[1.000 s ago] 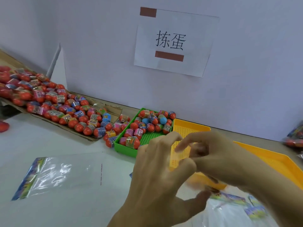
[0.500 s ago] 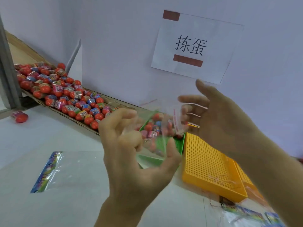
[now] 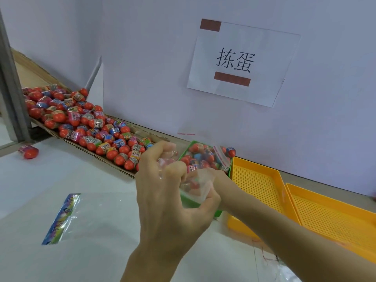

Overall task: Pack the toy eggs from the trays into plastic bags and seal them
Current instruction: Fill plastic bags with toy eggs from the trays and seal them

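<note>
My left hand grips a clear plastic bag by its mouth, just above the near end of the green tray. The bag's red seal strip stands up toward the wall. My right hand reaches in from the right, and its fingers are hidden behind the bag and my left hand. Several red toy eggs with coloured wrappers lie in the green tray. A far larger heap of toy eggs covers a cardboard sheet along the wall on the left.
Two yellow perforated trays stand to the right of the green one. A flat clear bag with a colourful header lies on the white table at the left. One loose egg lies at the far left. More bags lie at the bottom right.
Both hands have dropped from in front of the wall to the green tray with the bag. My right hand, earlier spread open beside the bag, is now tucked behind it.
</note>
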Available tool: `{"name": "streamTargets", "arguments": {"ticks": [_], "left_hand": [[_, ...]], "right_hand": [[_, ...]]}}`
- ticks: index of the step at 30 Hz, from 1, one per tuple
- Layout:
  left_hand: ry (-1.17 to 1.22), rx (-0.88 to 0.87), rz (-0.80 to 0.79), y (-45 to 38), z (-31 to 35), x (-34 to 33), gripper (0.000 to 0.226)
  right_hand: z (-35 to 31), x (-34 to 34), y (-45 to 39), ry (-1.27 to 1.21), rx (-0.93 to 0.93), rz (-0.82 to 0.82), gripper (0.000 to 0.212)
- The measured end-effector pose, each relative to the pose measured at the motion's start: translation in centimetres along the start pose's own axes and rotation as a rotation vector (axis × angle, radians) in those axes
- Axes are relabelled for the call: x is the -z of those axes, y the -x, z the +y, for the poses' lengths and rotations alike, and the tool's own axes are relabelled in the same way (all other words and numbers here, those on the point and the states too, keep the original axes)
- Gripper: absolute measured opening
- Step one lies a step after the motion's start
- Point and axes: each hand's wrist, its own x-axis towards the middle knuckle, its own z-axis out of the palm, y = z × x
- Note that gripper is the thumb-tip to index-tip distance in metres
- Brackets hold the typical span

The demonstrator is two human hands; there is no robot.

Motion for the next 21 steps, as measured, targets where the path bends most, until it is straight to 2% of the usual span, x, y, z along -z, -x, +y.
{"name": "streamTargets", "arguments": {"ticks": [1, 2, 4, 5, 7, 9, 11, 13, 16, 21], "left_hand": [[-0.008, 0.003, 0.000, 0.2, -0.2, -0.2, 0.048], [-0.007, 0.010, -0.011, 0.3, -0.2, -0.2, 0.049], [-0.048, 0.021, -0.017, 0.3, -0.6, -0.3, 0.053], [-0.069, 0.035, -0.029, 0.3, -0.6, -0.3, 0.054], [-0.149, 0.066, -0.065, 0.3, -0.5, -0.3, 0.053], [-0.243, 0.109, -0.106, 0.4, -0.7, -0.4, 0.056], [-0.304, 0.137, -0.159, 0.6, -0.7, -0.6, 0.062], [-0.323, 0.137, -0.201, 0.9, -0.4, -0.9, 0.063], [-0.330, 0.094, -0.222, 1.2, 0.2, -1.3, 0.061], [-0.235, 0.063, -0.216, 1.7, 1.2, -1.8, 0.054]], "right_hand": [[0.2, 0.1, 0.3, -0.054, -0.036, 0.010, 0.044], [0.3, 0.2, 0.9, -0.104, -0.026, 0.030, 0.042], [0.2, 0.6, 2.4, -0.229, 0.019, 0.136, 0.023], [0.3, 0.9, 2.9, -0.345, 0.007, 0.218, 0.024], [-0.2, 2.3, 4.1, -0.762, -0.037, 0.383, 0.035], [-0.8, 4.4, 5.4, -1.134, 0.002, 0.499, 0.037], [-1.1, 6.3, 6.7, -1.276, 0.133, 0.520, 0.034], [-1.7, 7.6, 8.0, -1.270, 0.320, 0.477, 0.035], [-3.1, 8.2, 9.2, -1.096, 0.503, 0.458, 0.036], [-4.2, 7.3, 9.4, -0.991, 0.425, 0.494, 0.035]]}}
